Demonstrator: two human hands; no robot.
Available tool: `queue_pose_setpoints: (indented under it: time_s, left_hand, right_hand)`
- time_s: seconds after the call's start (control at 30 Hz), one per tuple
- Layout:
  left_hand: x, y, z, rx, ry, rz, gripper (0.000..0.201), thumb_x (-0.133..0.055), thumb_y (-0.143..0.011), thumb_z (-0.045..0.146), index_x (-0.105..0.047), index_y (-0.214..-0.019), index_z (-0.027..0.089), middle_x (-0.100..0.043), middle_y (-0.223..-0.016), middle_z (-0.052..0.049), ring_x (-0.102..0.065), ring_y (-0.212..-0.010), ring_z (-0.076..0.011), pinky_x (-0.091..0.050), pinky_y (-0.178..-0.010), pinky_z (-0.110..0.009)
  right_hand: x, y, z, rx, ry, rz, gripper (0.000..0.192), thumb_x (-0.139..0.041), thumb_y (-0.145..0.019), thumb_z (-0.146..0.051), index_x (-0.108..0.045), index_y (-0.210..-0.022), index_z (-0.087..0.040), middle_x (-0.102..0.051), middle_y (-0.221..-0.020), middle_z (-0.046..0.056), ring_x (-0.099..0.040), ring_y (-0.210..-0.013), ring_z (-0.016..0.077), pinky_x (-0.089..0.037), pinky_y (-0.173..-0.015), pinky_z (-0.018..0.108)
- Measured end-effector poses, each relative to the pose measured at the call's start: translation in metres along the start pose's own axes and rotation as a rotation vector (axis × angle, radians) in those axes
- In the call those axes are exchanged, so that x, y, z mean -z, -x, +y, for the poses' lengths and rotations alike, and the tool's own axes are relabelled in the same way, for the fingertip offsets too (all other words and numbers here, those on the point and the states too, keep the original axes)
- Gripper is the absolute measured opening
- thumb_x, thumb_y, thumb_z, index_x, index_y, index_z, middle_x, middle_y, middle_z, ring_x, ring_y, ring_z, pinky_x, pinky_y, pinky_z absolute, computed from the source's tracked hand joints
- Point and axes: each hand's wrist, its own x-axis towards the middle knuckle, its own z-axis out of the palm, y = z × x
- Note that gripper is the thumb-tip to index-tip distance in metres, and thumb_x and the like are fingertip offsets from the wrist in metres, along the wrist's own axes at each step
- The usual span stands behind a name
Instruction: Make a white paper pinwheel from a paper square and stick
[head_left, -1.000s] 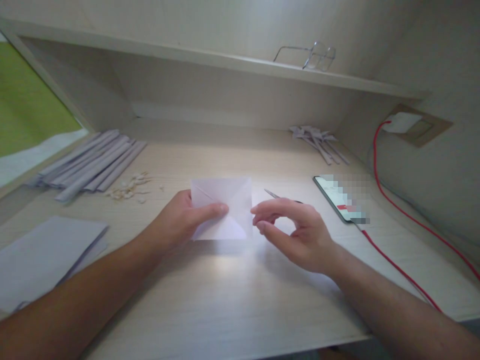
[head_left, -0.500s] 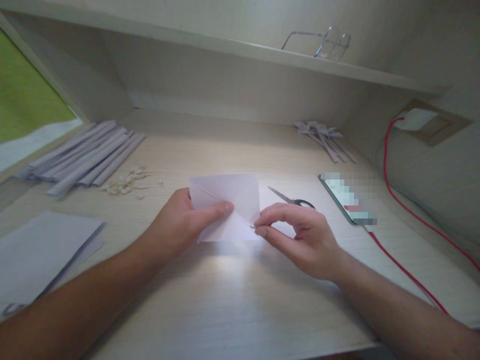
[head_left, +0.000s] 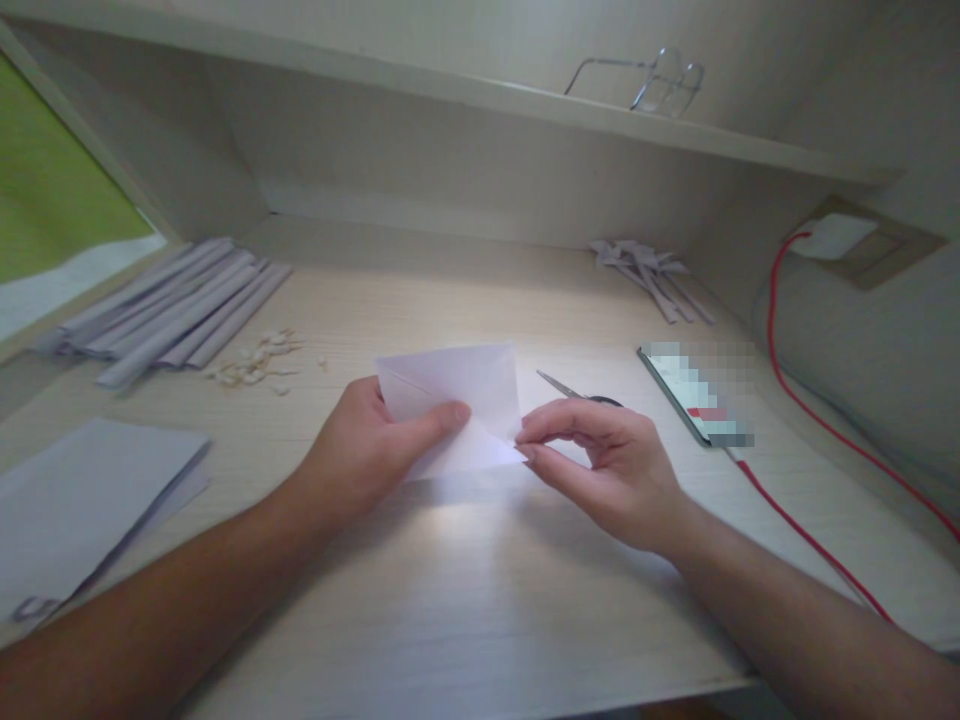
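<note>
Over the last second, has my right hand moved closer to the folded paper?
Yes. The right hand has moved left, away from the phone, and its fingers now pinch the right corner of the folded paper; before, they hung open beside it.

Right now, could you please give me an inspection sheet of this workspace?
Surface: pale wooden desk.
Job's things: folded white paper, held off the desk.
Clutter: rolled paper strips, small scraps, paper stack, scissors, phone, folded strips.
Grippers: left hand pinches the paper's left side; right hand pinches its lower right corner.
Cables: red cable from phone to wall charger.
Surroundings: glasses on shelf.
</note>
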Motion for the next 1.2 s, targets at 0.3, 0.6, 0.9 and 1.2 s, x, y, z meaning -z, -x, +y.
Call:
queue_pose_setpoints:
  time_s: [0.3,0.6,0.9,1.2]
  left_hand:
    - [0.0003,-0.0005,-0.0047,-0.039,-0.065,0.005,0.037,-0.085,-0.068,0.041,-0.078,-0.093,0.014,-0.081,-0.092,-0.008,-0.073,-0.081,-0.0263,-0.056,-0.068,-0.030]
    - [-0.0028,0.0016,-0.0052,-0.055,-0.095,0.048,0.037,-0.079,-0.075,0.046,-0.077,-0.098,0.017,-0.081,-0.100,-0.009,-0.074,-0.089,-0.0300,-0.058,-0.076,-0.034]
    - [-0.0036,0.0030,-0.0034,-0.045,-0.071,0.024,0.035,-0.079,-0.075,0.045,-0.077,-0.096,0.016,-0.081,-0.098,-0.010,-0.073,-0.086,-0.0296,-0.057,-0.072,-0.032]
    - [-0.0039,0.0037,-0.0011,-0.043,-0.093,0.028,0.033,-0.077,-0.076,0.044,-0.078,-0.094,0.017,-0.080,-0.095,-0.009,-0.073,-0.084,-0.0294,-0.057,-0.070,-0.032]
  right_hand:
    - [-0.0006,-0.0030,0.0001,-0.057,0.012,-0.002,0.006,-0.072,-0.087,-0.016,-0.076,-0.090,-0.019,-0.077,-0.088,0.004,-0.069,-0.079,0.0182,-0.052,-0.069,0.031]
    - [-0.0011,-0.0026,0.0008,-0.049,0.029,0.015,0.005,-0.072,-0.088,-0.017,-0.074,-0.091,-0.021,-0.076,-0.090,0.004,-0.070,-0.082,0.0190,-0.054,-0.075,0.033]
    - [-0.0022,-0.0020,0.0007,0.003,0.087,0.034,0.008,-0.072,-0.086,-0.014,-0.073,-0.091,-0.020,-0.074,-0.087,0.002,-0.068,-0.078,0.0172,-0.052,-0.071,0.032]
    - [-0.0007,-0.0031,-0.0030,0.003,0.097,0.002,0.007,-0.070,-0.089,-0.016,-0.075,-0.091,-0.020,-0.076,-0.088,0.003,-0.069,-0.079,0.0180,-0.054,-0.071,0.032]
